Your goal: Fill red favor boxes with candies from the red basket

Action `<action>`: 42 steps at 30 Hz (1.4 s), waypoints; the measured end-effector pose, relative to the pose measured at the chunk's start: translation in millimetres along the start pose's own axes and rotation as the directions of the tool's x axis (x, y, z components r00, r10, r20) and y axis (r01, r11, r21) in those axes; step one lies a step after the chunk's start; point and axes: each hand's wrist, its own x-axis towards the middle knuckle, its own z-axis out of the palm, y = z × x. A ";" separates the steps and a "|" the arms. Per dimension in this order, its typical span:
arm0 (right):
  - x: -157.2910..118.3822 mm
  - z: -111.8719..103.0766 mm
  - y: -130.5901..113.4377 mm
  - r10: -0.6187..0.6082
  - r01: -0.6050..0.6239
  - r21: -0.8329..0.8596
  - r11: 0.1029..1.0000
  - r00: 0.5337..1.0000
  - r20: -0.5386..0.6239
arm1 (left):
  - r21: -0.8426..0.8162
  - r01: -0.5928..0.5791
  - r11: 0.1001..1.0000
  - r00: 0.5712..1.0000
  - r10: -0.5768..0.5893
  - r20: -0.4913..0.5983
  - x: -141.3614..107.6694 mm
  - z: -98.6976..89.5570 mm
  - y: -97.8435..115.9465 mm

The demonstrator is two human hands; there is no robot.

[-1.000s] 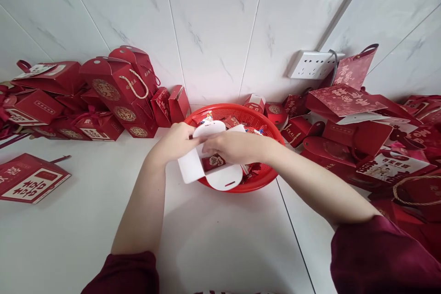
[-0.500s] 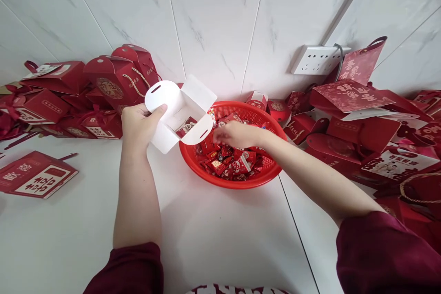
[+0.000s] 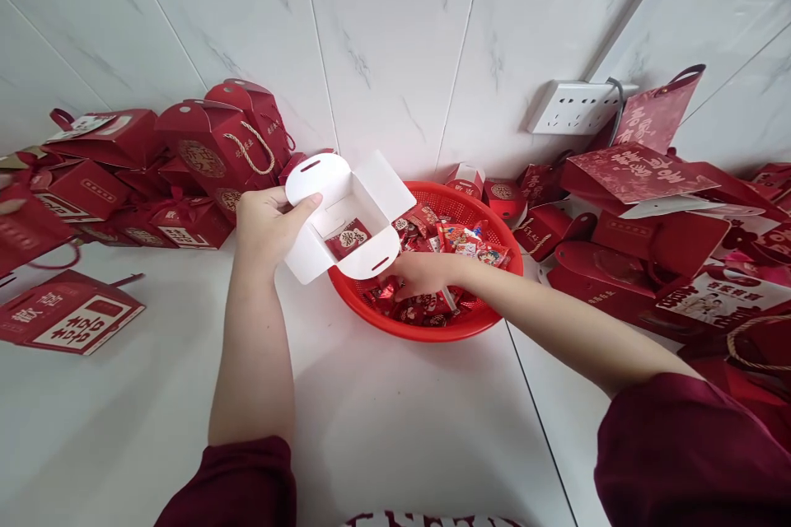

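"White tiles (image 3: 395,41) make the wall, and a white tabletop (image 3: 408,436) runs up to it. What sits on top?"

"A red basket (image 3: 426,334) with tiny holes in its side. Lots of shiny little packets (image 3: 473,244) are in it, mostly red."

"Where is the left hand (image 3: 263,232)?"

"Just left of the basket. It pinches one flap of a white box (image 3: 343,207), thumb on the inside. Its other fingers are mostly hidden behind the flap."

"And where is that box?"

"At the basket's left side, hiding part of its rim from us. It is tipped toward us with its flaps spread out. One small red thing (image 3: 350,239) with pale marks lies inside."

"What about the right hand (image 3: 423,273)?"

"It is down in the basket, touching the packets. I cannot tell if it holds one, because its fingertips are hard to see."

"What else is around the basket?"

"To its left, a pile of red boxes (image 3: 213,140) sits by the wall. A lone red box (image 3: 71,314) lies farther left, nearer to us. Right of the basket is a heap of red boxes (image 3: 643,173), with a white power strip (image 3: 574,109) behind it."
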 end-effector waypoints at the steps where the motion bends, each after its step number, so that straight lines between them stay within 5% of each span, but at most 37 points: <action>1: -6.9 -2.1 -3.0 -0.001 0.001 0.041 0.999 1.000 0.000 | 0.016 -0.018 1.000 1.000 0.018 0.002 -0.2 0.3 0.1; 5: -41.4 -6.9 -20.6 -0.042 0.048 0.239 0.970 0.999 -0.028 | 0.045 -0.060 0.997 0.998 0.058 0.034 -0.7 1.2 0.7; 12: -119.2 -16.7 -48.2 -0.100 0.209 0.283 0.936 0.929 -0.357 | 0.111 -0.128 0.986 0.982 0.110 0.152 -12.3 14.5 14.9; 17: -146.2 -15.9 -46.8 0.090 0.217 0.391 0.894 0.770 -0.631 | 0.101 -0.219 0.971 0.922 0.171 0.349 -24.9 39.8 23.1; 21: -134.5 -8.2 -36.6 0.322 0.127 0.488 0.863 0.606 -0.727 | 0.180 -0.266 0.947 0.862 0.151 0.484 -28.2 52.3 23.3; 23: -126.5 -5.2 -33.3 0.362 0.068 0.479 0.875 0.565 -0.742 | 0.208 -0.267 0.941 0.837 0.119 0.534 -28.0 53.4 23.6; 32: -109.9 -0.6 -37.0 0.289 0.036 0.389 0.921 0.607 -0.740 | 0.224 -0.192 0.955 0.763 0.002 0.646 -17.8 53.6 13.7; 34: -106.6 0.9 -38.0 0.294 0.028 0.393 0.919 0.615 -0.732 | 0.231 -0.172 0.958 0.769 -0.016 0.640 -14.6 52.2 9.4; 37: -101.9 0.7 -42.2 0.306 0.013 0.390 0.921 0.597 -0.741 | 0.223 -0.125 0.967 0.842 -0.016 0.540 -10.1 46.5 5.6; 40: -97.8 -4.2 -52.9 0.272 0.032 0.334 0.942 0.508 -0.817 | 0.187 -0.071 0.980 0.949 0.009 0.315 -5.3 37.3 4.5; 42: -94.8 -9.0 -64.1 0.242 0.049 0.296 0.954 0.455 -0.857 | 0.140 -0.030 0.990 0.984 0.005 0.176 -2.2 30.4 4.2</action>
